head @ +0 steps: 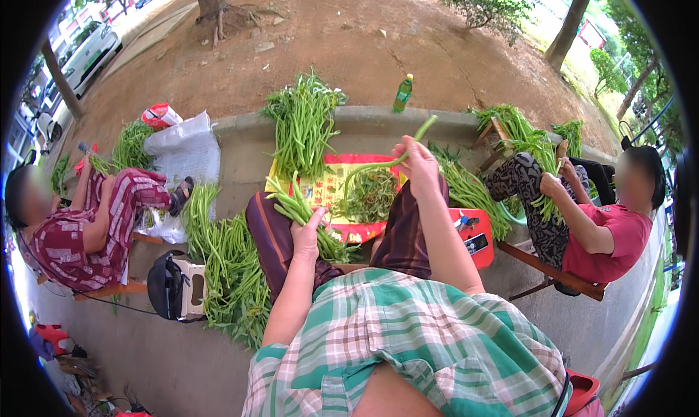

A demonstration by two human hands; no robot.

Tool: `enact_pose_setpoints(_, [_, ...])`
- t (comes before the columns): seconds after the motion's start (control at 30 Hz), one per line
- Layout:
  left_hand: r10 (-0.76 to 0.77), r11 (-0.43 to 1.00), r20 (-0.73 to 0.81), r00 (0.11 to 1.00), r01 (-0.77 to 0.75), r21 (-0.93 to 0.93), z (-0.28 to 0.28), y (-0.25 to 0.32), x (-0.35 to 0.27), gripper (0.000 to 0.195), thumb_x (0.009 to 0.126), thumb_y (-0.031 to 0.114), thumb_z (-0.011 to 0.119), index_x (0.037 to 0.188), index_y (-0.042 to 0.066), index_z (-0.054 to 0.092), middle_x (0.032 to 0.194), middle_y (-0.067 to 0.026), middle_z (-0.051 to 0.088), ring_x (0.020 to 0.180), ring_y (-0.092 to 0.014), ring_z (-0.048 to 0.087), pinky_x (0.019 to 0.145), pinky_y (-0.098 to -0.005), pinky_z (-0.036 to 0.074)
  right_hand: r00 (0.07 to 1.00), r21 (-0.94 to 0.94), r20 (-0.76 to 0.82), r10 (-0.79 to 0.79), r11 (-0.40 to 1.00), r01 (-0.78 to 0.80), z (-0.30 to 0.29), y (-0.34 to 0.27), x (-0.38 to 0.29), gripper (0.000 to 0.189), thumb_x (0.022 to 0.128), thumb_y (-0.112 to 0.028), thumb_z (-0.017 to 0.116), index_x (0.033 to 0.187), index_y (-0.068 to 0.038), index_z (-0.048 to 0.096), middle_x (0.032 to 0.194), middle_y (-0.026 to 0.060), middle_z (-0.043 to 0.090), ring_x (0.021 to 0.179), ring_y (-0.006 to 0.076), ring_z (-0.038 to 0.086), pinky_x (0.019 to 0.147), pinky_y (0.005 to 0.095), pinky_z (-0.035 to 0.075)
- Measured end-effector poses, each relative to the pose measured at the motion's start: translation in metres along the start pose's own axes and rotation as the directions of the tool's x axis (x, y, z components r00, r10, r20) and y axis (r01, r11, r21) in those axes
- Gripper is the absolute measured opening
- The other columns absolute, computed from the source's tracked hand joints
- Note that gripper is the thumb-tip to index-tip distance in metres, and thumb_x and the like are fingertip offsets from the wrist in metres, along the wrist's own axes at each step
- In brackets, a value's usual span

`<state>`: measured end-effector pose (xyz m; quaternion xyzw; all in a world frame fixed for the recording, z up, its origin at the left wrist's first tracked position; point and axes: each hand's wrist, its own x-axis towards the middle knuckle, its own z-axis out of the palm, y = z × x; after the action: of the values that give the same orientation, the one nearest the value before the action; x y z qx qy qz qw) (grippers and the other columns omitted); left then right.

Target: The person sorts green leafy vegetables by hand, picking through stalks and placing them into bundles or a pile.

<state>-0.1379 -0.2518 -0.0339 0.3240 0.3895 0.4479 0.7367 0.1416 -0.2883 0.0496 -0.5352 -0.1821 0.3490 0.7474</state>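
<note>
My left hand [307,236] holds a bunch of green water spinach stalks [289,203] over my left thigh, with the leafy ends hanging down between my knees. In my raised right hand [421,165] is a single long stalk [426,126], pinched near its thick end, its other part curving down to the left. Below my hands lies a red and yellow printed sack [357,232] bearing writing, with loose trimmed leaves [375,193] heaped on it. Beyond the sack, a tall pile of water spinach [306,127] leans against the concrete kerb [360,114].
More stalks lie at my left [232,269] and right [469,190]. A red stool [483,260] holds a phone [476,243] and keys. A green bottle [403,94] stands on the kerb. One person [98,231] sits left; another [606,231], right, handles stalks. A black bag [165,286] rests left.
</note>
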Motion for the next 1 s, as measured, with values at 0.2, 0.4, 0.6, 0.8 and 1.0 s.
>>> enact_pose_setpoints(0.2, [0.006,0.999,0.011,1.0,-0.006,-0.036,-0.008,-0.006,0.005,0.014,0.087,0.01,0.072,0.097,0.004,0.064,0.086,-0.0085,0.069,0.064,-0.014,0.061,0.052,-0.0285,0.051,0.993,0.301,-0.114,0.007,0.953,0.028,-0.039,-0.036,0.01,0.029,0.1,-0.029,0.059,0.123,-0.011,0.062,0.108,0.003,0.069,0.101,0.0186,0.068,0.085,0.0395,0.056])
enact_pose_setpoints(0.4, [0.011,1.0,0.005,1.0,-0.011,-0.018,0.003,0.004,-0.005,0.012,0.088,0.009,0.072,0.09,0.007,0.06,0.07,-0.003,0.059,0.057,-0.014,0.059,0.048,-0.0296,0.049,0.989,0.372,-0.14,0.041,0.928,0.014,-0.045,-0.019,0.01,0.03,0.1,-0.03,0.06,0.123,-0.01,0.062,0.108,0.003,0.068,0.101,0.0189,0.068,0.084,0.0367,0.056])
enact_pose_setpoints(0.6, [0.005,1.0,-0.029,1.0,-0.006,-0.014,0.006,0.006,-0.007,0.017,0.088,0.011,0.074,0.094,0.006,0.059,0.067,-0.0037,0.058,0.055,-0.015,0.058,0.049,-0.0304,0.049,0.984,-0.12,0.058,-0.171,0.977,0.176,-0.018,0.033,-0.008,0.026,0.099,-0.024,0.063,0.115,-0.005,0.067,0.093,0.0016,0.07,0.088,0.0107,0.065,0.079,0.0267,0.053])
enact_pose_setpoints(0.8, [0.016,1.0,0.039,0.999,-0.017,0.019,0.016,0.016,-0.011,0.009,0.09,0.008,0.069,0.09,0.005,0.061,0.069,-0.0042,0.059,0.06,-0.015,0.057,0.059,-0.0314,0.05,0.969,-0.404,0.159,-0.19,0.882,0.24,-0.003,0.084,-0.045,0.021,0.093,-0.017,0.069,0.109,-0.003,0.071,0.086,0.0013,0.072,0.076,0.0035,0.062,0.069,0.0222,0.049])
enact_pose_setpoints(1.0, [-0.075,0.995,0.211,0.975,0.087,-0.05,0.01,0.017,-0.012,0.014,0.089,0.011,0.072,0.098,0.004,0.063,0.081,-0.0054,0.064,0.069,-0.015,0.062,0.068,-0.0315,0.052,0.939,-0.63,0.292,-0.184,0.701,0.333,0.014,0.091,-0.074,0.016,0.092,-0.017,0.067,0.1,-0.004,0.07,0.07,0.0035,0.06,0.062,0.0099,0.054,0.058,0.0268,0.045])
